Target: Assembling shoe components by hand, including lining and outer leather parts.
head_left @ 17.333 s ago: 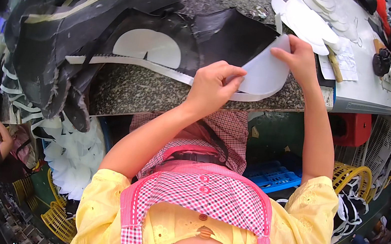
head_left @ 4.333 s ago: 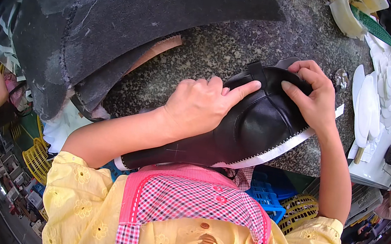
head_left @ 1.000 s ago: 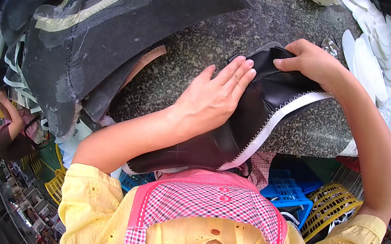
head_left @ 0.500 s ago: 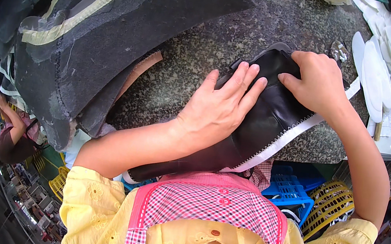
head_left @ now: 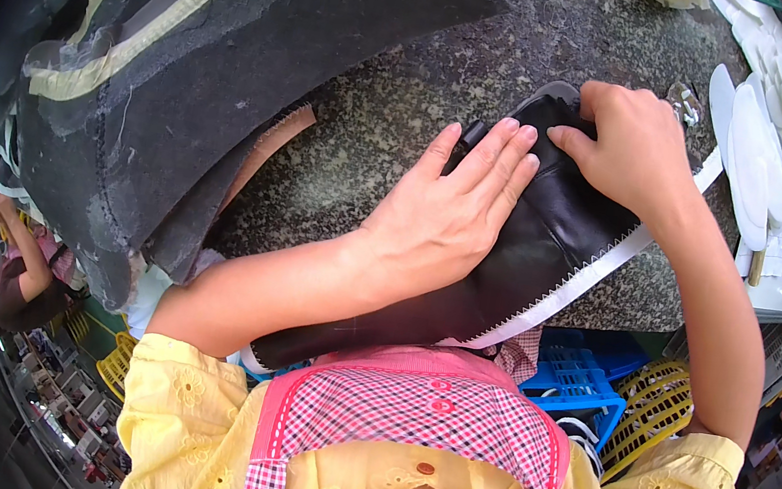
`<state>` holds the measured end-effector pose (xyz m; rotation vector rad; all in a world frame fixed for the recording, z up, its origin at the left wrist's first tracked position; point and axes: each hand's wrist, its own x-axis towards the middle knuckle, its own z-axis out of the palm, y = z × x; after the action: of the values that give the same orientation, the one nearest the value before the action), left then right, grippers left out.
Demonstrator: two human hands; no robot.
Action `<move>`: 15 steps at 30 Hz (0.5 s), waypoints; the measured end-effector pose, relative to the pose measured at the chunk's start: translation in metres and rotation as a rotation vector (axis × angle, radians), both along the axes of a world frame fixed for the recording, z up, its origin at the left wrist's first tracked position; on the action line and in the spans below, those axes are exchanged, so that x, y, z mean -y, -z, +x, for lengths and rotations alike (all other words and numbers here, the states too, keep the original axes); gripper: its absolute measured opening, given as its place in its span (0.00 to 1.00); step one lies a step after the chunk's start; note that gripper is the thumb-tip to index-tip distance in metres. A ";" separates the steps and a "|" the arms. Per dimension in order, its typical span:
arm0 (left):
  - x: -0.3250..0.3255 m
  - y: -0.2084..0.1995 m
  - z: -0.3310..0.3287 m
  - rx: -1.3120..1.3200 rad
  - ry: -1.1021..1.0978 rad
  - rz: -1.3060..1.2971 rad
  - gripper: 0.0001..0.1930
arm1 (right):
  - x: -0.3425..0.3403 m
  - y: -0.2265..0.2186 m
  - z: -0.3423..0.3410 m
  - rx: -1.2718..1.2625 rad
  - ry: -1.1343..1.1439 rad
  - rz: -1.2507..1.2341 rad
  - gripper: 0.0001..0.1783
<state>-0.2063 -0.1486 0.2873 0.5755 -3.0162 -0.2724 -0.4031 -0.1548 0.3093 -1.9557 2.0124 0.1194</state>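
A long black leather boot upper (head_left: pixel 521 254) runs from the stone-topped table down against my apron, with a white strip (head_left: pixel 560 295) zigzag-stitched along its near edge. My left hand (head_left: pixel 453 198) lies flat across it, fingers stretched out and pressing the leather. Beside those fingertips a small black tab (head_left: pixel 473 135) sticks up. At the far end my right hand (head_left: pixel 628 143) grips the upper, its thumb on top and its other fingers curled over the edge, their tips hidden. A grey rim of lining (head_left: pixel 558 90) shows beyond the thumb.
Layered dark grey fabric-backed pieces (head_left: pixel 204 75) with pale tape are heaped at the left of the speckled table (head_left: pixel 368 130). White insole shapes (head_left: pixel 746 166) lie at the right. Blue (head_left: pixel 583 380) and yellow baskets (head_left: pixel 656 401) stand below the table edge. Another person (head_left: pixel 18 270) is at far left.
My right hand has shifted slightly up and left with the far end of the upper. My left hand stays flat, and more of the black tab shows beside its fingers.
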 end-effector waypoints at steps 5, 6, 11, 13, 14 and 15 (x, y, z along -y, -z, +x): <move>0.006 0.001 -0.004 -0.010 0.013 0.022 0.26 | -0.006 0.000 -0.002 -0.104 0.014 -0.119 0.16; 0.005 0.001 -0.006 -0.017 0.016 0.032 0.26 | -0.011 0.016 -0.006 -0.089 -0.161 -0.442 0.17; 0.003 -0.004 -0.003 -0.032 -0.013 0.016 0.25 | -0.003 0.041 -0.003 0.040 -0.081 -0.693 0.26; 0.005 -0.001 -0.003 -0.086 -0.049 -0.040 0.26 | 0.004 0.056 -0.009 0.022 -0.060 -0.800 0.25; 0.003 -0.002 -0.004 -0.123 -0.110 -0.065 0.27 | 0.004 0.060 -0.016 0.056 -0.030 -0.848 0.25; 0.002 -0.004 -0.003 -0.170 -0.156 -0.102 0.27 | 0.001 0.060 -0.024 0.040 -0.037 -0.884 0.25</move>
<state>-0.2093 -0.1510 0.2909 0.7337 -2.7847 -0.1497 -0.4272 -0.1553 0.2498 -2.4196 2.2013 -0.9427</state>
